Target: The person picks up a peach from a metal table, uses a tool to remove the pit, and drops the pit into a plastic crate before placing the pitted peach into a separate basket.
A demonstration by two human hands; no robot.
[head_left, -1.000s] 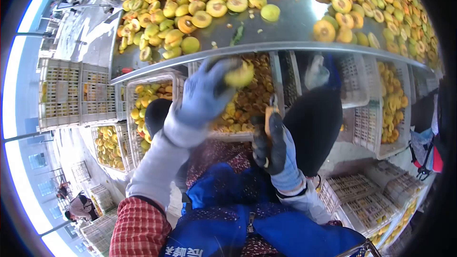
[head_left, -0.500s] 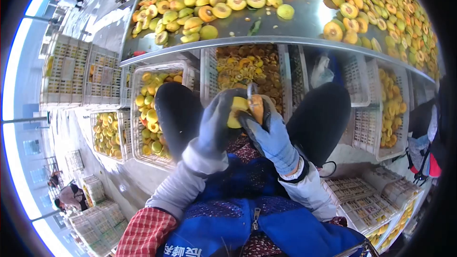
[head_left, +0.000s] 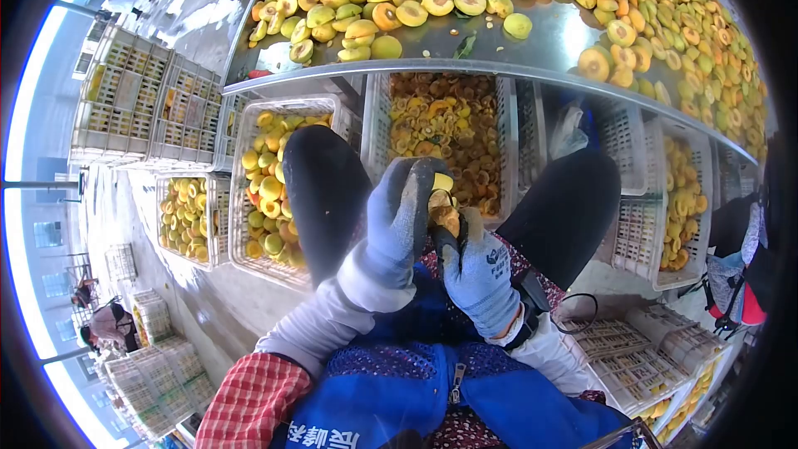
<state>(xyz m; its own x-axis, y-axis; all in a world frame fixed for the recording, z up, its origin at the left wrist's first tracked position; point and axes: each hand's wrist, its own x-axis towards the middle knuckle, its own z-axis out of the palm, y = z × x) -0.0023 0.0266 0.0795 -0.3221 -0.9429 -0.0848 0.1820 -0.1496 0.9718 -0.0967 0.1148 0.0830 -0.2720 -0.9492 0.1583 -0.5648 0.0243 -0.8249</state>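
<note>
My left hand (head_left: pixel 401 204), in a grey-blue coated glove, is closed around a yellow peach half (head_left: pixel 443 182), most of it hidden by the fingers. Close against it, my right hand (head_left: pixel 480 270), in a light blue glove with dark fingertips, grips a small pitting tool (head_left: pixel 445 214) with a brownish handle. Its working end is hidden at the fruit. Both hands meet between the knees, just in front of a crate (head_left: pixel 376 120) of brown and yellow scraps.
A metal table (head_left: pixel 332 76) heaped with halved peaches (head_left: pixel 411 12) spans the front. Crates of peach halves stand left (head_left: pixel 241 162) and right (head_left: pixel 657 199) of my knees. Stacked crates (head_left: pixel 125 100) are farther left. A person (head_left: pixel 112 324) bends at the lower left.
The peach half, broadly visible before, is now mostly covered by my left hand. The tool's metal end, which pointed up, no longer shows. My right hand has moved slightly down.
</note>
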